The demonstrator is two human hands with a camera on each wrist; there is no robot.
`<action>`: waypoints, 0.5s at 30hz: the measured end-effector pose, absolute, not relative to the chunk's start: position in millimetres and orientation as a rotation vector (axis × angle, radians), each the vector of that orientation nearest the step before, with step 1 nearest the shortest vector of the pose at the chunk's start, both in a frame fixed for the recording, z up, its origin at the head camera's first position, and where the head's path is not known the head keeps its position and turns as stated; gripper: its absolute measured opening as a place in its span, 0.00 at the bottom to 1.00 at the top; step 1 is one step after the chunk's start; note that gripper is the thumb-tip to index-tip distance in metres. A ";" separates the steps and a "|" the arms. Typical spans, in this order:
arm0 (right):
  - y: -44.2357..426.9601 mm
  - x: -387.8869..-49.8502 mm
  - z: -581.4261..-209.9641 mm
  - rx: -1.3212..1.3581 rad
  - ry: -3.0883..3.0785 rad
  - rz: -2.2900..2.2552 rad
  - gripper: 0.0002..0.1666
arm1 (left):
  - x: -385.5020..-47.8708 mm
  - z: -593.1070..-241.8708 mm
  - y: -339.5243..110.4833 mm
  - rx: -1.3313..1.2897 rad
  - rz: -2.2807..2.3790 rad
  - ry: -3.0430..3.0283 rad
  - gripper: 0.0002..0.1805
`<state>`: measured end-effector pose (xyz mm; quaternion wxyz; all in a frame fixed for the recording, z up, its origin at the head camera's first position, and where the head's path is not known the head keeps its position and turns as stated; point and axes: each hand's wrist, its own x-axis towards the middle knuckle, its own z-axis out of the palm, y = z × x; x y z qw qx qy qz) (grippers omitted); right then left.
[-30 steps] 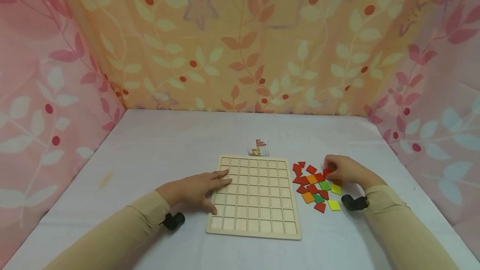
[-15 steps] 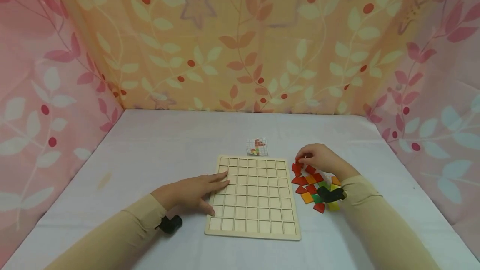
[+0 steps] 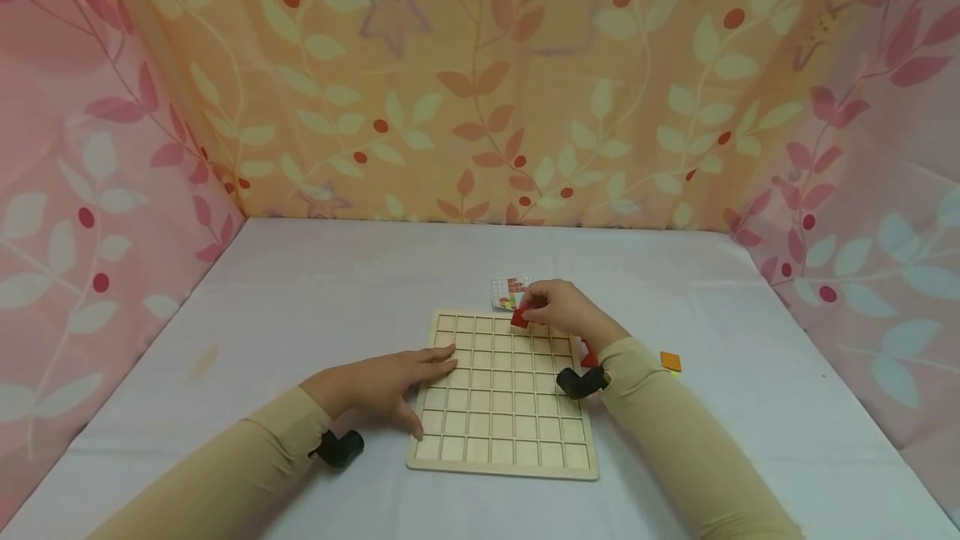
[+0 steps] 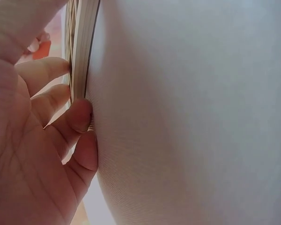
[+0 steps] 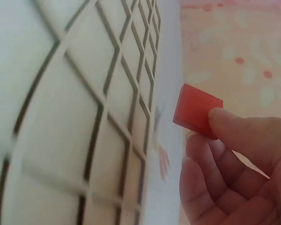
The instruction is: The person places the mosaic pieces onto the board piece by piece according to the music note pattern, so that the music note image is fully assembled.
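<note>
Nearest lay two tan sleeves (image 3: 225,457), a black wrist camera (image 3: 341,448) showing below the left cuff. The wooden grid board (image 3: 501,402) rested on the white tablecloth (image 3: 375,498), near edge toward the person, the cells in view bare. At its left side the left hand (image 3: 382,379) lay relaxed, fingers spread and gripping nothing; two fingers reached onto the board, and the thumb touched the edge lower down.

To the right, red pieces (image 3: 588,356) peeked out beside the board, mostly hidden by the right wrist, so their number could not be told. Farther right, an orange square tile (image 3: 671,361) lay with a sliver of yellow tile (image 3: 676,374) showing just beside it.

Across the board, the right hand (image 3: 562,307) pinched a red tile (image 5: 198,111) between thumb and fingers, holding it by the board's far edge; from the right wrist, it appeared apart from the grid. Just beyond lay a printed pattern card (image 3: 504,294), partly covered by that hand. Behind everything hung a leaf-patterned yellow-orange curtain (image 3: 480,82).
</note>
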<state>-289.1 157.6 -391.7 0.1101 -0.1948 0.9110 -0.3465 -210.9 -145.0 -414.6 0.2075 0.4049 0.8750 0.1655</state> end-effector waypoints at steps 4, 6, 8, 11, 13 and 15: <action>147.2 -295.9 -401.8 -0.571 2.655 -1.084 0.02 | -211.7 -414.7 -145.1 1.140 0.454 2.428 0.57; 143.5 -299.0 -405.7 -0.587 2.663 -1.082 0.02 | -212.3 -415.4 -145.5 1.138 0.449 2.424 0.58; 140.4 -300.1 -407.2 -0.614 2.682 -1.059 0.02 | -212.4 -415.6 -145.6 1.131 0.437 2.425 0.59; 136.7 -300.4 -407.6 -0.624 2.711 -1.014 0.02 | -212.0 -415.1 -145.7 1.140 0.411 2.423 0.61; 134.5 -300.1 -407.4 -0.619 2.729 -0.970 0.02 | -211.7 -414.6 -145.9 1.157 0.383 2.427 0.63; 133.2 -300.2 -407.8 -0.612 2.734 -0.939 0.02 | -211.4 -413.7 -145.9 1.171 0.364 2.430 0.63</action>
